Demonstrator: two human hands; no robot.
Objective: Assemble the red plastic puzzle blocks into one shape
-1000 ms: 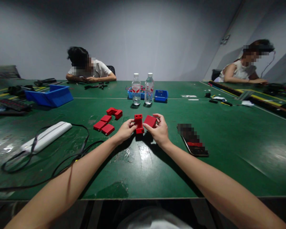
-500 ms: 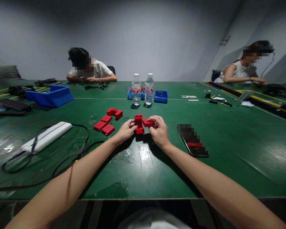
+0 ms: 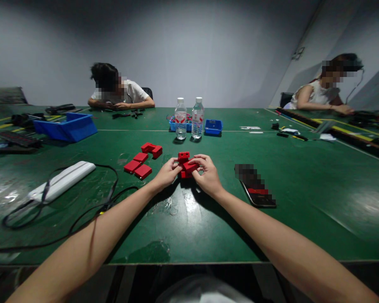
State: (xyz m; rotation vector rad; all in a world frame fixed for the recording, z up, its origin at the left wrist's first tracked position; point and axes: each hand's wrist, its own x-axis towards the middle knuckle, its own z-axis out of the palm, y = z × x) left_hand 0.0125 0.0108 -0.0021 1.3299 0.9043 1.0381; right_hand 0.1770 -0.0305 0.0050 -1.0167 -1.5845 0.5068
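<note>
My left hand [image 3: 168, 172] is closed on the left side of a red U-shaped block [image 3: 183, 156] with two small holes in its top end. Pinched in the fingers of my right hand [image 3: 207, 174] is a smaller red block [image 3: 190, 166], tilted across the front of the U-shaped one and covering its hollow. Whether the small block is seated inside cannot be seen. To the left on the table lie several flat red blocks [image 3: 143, 171], and just behind them another red U-shaped block [image 3: 152, 149].
A black phone [image 3: 255, 187] lies right of my hands. On the left are a white power strip [image 3: 63, 181], its black cable [image 3: 115, 198] and a blue bin [image 3: 68, 126]. Two water bottles [image 3: 180, 119] stand ahead beside a small blue tray [image 3: 213, 127]. Two people sit across the table.
My right hand has moved slightly left, bringing the small red block from beside the U-shaped block to over its opening. My left hand keeps its place.
</note>
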